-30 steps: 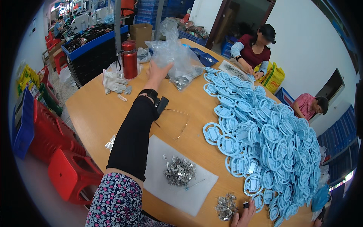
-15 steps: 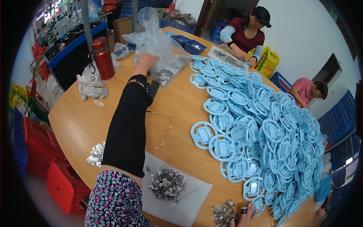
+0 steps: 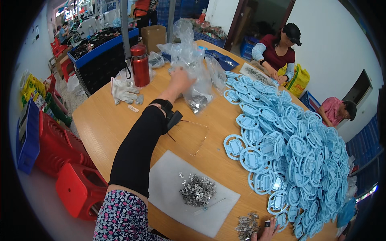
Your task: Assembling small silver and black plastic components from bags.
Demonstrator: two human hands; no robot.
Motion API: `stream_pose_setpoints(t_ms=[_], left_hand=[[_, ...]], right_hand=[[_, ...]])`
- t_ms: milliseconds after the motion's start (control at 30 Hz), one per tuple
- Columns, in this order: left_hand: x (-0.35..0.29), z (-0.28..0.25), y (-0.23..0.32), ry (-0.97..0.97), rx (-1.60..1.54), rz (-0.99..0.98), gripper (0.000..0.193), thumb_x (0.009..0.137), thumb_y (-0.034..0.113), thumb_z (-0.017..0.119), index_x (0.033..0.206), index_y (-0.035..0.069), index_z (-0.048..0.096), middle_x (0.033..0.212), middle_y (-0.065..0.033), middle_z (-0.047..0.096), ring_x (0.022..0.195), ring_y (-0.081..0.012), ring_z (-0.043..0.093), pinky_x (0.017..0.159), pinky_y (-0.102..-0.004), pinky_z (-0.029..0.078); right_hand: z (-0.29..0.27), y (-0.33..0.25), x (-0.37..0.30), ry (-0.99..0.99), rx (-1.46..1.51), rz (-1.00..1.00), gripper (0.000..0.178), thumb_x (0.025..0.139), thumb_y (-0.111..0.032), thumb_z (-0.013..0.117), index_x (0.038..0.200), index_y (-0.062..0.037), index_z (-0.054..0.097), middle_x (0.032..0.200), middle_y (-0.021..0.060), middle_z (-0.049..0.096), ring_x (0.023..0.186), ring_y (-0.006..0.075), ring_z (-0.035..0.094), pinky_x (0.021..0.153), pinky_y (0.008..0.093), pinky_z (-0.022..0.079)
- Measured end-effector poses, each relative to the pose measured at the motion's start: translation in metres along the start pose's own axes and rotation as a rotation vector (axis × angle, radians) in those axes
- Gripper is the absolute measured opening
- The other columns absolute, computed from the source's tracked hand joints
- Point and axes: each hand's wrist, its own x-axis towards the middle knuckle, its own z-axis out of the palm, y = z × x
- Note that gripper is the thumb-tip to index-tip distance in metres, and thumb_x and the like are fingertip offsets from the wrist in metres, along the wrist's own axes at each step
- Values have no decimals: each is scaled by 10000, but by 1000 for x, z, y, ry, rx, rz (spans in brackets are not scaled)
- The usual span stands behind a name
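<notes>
The left hand is stretched far across the round wooden desk, its fingers curled into the crumpled clear plastic bag and gripping the film. The bag stands slumped near the far side of the desk, just right of a red metal bottle, with a cluster of small metal parts showing through its lower end. The forearm wears a black sleeve and a dark wrist strap.

The right hand only shows at the lower rim of the view, fingertips resting on the desk beside a small heap of metal clips; how far it is spread cannot be told.

Directly under the outstretched arm lies a white sheet carrying another pile of metal clips. A thin wire loop lies on bare wood between the sheet and the bag. A large mound of light blue plastic frames takes up the whole right half of the desk, reaching almost to the bag. White gloves lie near the left edge by the bottle. Open wood remains on the left side of the arm, up to the desk's curved edge, past which sit red plastic stools.
</notes>
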Motion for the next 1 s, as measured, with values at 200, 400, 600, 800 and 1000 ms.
stream_pose_setpoints(t_ms=[200,400,600,800,1000], left_hand=[[34,8,1,177,-265,-180,1286,546,619,867,1548,120,234,1564,-313,149,1438,-516,138,1150,-599,172],[79,35,-23,32,-669,-99,1474,452,668,883,1575,113,104,1544,-349,162,1429,-549,137,1154,-606,181],[58,32,74,-119,-421,-148,1261,569,658,812,1537,92,236,1492,-303,344,1397,-496,296,1154,-571,237],[63,58,32,-62,-84,-175,576,727,419,760,1127,12,682,1226,-246,609,1167,-427,557,1012,-471,443],[47,30,11,1,-32,-120,353,760,280,718,948,-19,726,964,-240,701,949,-381,681,857,-428,543]], right_hand=[[4,8,-3,10,-34,24,690,912,-262,574,1476,17,289,1540,278,273,1444,456,217,1172,597,78],[5,8,4,-37,4,6,686,899,-267,559,1465,22,300,1541,290,263,1442,470,210,1167,606,76],[3,10,3,-51,-53,28,671,920,-332,524,1449,29,325,1537,294,269,1436,482,216,1167,609,69],[7,6,8,-55,-21,-3,665,931,-360,500,1443,30,330,1543,289,264,1437,485,211,1168,608,61],[1,4,6,-34,-16,32,703,913,-342,527,1469,17,290,1554,274,250,1450,473,187,1171,605,50]])
